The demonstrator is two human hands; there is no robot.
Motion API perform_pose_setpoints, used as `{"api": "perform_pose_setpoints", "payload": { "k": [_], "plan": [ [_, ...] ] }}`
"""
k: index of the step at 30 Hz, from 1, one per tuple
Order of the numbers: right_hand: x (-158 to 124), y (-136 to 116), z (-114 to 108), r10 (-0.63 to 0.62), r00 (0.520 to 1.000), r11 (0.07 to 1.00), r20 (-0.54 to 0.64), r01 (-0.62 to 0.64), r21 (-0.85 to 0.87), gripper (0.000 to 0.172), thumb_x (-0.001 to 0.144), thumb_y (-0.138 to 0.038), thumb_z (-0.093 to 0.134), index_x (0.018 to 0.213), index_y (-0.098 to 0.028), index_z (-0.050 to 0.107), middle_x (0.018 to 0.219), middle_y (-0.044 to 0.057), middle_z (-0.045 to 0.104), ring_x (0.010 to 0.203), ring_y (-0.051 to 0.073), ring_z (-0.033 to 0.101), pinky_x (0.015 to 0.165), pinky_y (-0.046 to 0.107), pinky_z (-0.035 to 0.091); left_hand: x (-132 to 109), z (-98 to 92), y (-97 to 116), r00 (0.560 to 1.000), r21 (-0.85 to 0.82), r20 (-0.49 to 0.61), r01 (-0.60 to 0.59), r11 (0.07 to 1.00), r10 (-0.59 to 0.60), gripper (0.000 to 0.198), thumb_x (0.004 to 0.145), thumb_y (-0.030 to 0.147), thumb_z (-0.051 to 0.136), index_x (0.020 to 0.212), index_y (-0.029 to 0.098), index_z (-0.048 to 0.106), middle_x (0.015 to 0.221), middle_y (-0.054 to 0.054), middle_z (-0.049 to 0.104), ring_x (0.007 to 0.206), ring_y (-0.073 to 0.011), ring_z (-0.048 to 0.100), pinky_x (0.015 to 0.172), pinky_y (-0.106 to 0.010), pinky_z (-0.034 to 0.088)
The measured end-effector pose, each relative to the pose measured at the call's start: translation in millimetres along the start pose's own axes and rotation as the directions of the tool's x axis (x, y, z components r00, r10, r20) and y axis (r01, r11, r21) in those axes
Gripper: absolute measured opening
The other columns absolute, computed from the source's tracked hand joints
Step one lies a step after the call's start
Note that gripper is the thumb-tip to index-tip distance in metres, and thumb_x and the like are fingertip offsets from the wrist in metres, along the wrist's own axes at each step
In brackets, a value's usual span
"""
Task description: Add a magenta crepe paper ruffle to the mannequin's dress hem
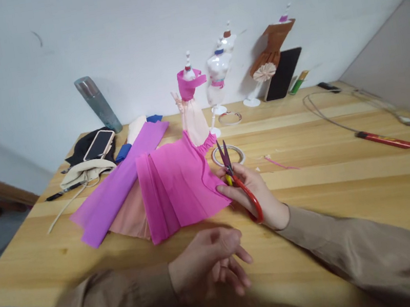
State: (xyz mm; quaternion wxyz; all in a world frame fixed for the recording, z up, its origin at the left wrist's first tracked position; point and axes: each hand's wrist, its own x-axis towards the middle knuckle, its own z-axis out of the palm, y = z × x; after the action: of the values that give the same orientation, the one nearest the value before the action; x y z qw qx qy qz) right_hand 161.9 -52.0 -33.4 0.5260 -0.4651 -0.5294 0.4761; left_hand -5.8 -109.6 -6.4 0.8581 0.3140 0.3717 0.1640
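My right hand [253, 190] is closed around red-handled scissors [252, 203], whose dark blades point away from me. Its thumb lies on the right edge of a bright pink cloth [185, 177], apparently pinching it. Near the table's front edge, my left hand [212, 261] is loosely curled with its fingers apart and nothing in it. The pink cloth is spread over peach cloth [129, 215] and beside purple cloth [117, 188]. Just behind it stands a small dress form [194, 116] in a pink top and pale peach skirt. A roll of tape [242, 157] lies beyond the scissors.
More dress forms [219, 71] stand along the wall, one with a brown dress [273, 46] near a dark tablet [284, 74]. At the left are a spray bottle [98, 105] and a phone [99, 145]. A red-handled tool [384, 139] with a cable lies at the right.
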Motion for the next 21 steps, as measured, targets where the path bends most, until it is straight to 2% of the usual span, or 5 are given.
{"api": "perform_pose_setpoints", "payload": {
  "k": [2, 6, 9, 12, 21],
  "plan": [
    [-2, -2, 0, 0.058, 0.998, 0.997, 0.004, -0.059, 0.053, 0.034, 0.066, -0.031, 0.078, 0.089, -0.02, 0.055, 0.077, -0.002, 0.054, 0.062, 0.01, 0.045, 0.056, 0.024, 0.039, 14, 2.2, -13, 0.996, -0.224, -0.065, -0.07, 0.972, 0.057, 0.064, 0.062, 0.063, 0.076, 0.101, 0.017, 0.055, 0.089, -0.004, 0.061, 0.057, -0.0101, 0.057, 0.048, -0.022, 0.04],
    [-5, -5, 0, 0.173, 0.985, 0.971, -0.027, -0.166, 0.171, 0.041, 0.061, -0.035, 0.08, 0.092, -0.021, 0.056, 0.069, -0.006, 0.047, 0.054, 0.008, 0.042, 0.049, 0.023, 0.037, 39, -1.8, 0, 0.96, -0.333, -0.217, -0.244, 0.911, 0.177, 0.049, 0.068, 0.056, 0.076, 0.082, 0.014, 0.055, 0.086, -0.003, 0.058, 0.058, -0.0073, 0.052, 0.052, -0.021, 0.038],
    [-3, -6, 0, 0.217, 0.974, 0.957, -0.057, -0.202, 0.207, 0.043, 0.059, -0.035, 0.08, 0.091, -0.021, 0.055, 0.066, -0.008, 0.043, 0.048, 0.007, 0.04, 0.046, 0.023, 0.035, 50, 0.7, 16, 0.905, -0.315, -0.339, -0.365, 0.876, 0.255, 0.047, 0.067, 0.053, 0.078, 0.082, 0.016, 0.055, 0.071, 0.002, 0.05, 0.055, -0.0072, 0.044, 0.047, -0.021, 0.028],
    [0, -6, 0, 0.198, 0.978, 0.963, -0.063, -0.182, 0.201, 0.041, 0.058, -0.031, 0.08, 0.088, -0.02, 0.054, 0.066, -0.008, 0.044, 0.049, 0.006, 0.04, 0.047, 0.023, 0.035, 56, 6.5, 25, 0.863, -0.232, -0.431, -0.387, 0.892, 0.262, 0.04, 0.07, 0.046, 0.077, 0.083, 0.016, 0.055, 0.064, 0.004, 0.044, 0.053, -0.006, 0.036, 0.047, -0.021, 0.02],
    [-4, -8, 5, 0.129, 0.991, 0.991, 0.047, -0.13, 0.021, 0.036, 0.061, -0.028, 0.079, 0.085, -0.02, 0.054, 0.064, -0.007, 0.047, 0.049, 0.007, 0.038, 0.046, 0.023, 0.033, 59, 2.1, 27, 0.81, -0.18, -0.531, -0.395, 0.901, 0.249, 0.021, 0.072, 0.028, 0.069, 0.085, 0.013, 0.063, 0.077, -0.003, 0.057, 0.062, -0.0115, 0.05, 0.048, -0.024, 0.028]
  ]
}}
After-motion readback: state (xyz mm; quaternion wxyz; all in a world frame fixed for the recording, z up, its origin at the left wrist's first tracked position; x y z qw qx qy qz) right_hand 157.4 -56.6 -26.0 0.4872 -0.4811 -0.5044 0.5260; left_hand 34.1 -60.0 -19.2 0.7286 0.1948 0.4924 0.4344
